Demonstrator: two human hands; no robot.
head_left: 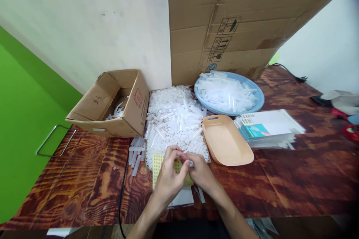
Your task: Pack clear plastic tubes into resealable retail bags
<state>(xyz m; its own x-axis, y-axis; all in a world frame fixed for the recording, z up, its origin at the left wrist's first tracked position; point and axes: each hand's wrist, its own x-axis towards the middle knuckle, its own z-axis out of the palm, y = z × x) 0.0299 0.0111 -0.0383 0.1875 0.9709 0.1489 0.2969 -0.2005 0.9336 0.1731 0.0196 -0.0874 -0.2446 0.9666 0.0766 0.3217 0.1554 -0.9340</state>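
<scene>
My left hand [170, 174] and my right hand [199, 170] meet above the near edge of a pile of small white plastic pieces [179, 114]. Curled fingers of my right hand close round a small whitish piece [191, 163], whose rounded end shows by my left thumb; its kind is hard to make out. The left thumb and fingers bend in against the right hand, and what lies between them is hidden. Beneath the hands is a yellow sticker sheet [157, 166] with rows of small marks, partly covered. A white sheet [183, 196] lies nearer to me.
An open cardboard box [137, 101] stands left of the pile, with loose translucent strips [136, 155] before it. To the right are a peach tray [228, 143], a blue basin [260, 99] of translucent pieces, and stacked packaging bags [276, 123]. A large carton [193, 26] stands behind.
</scene>
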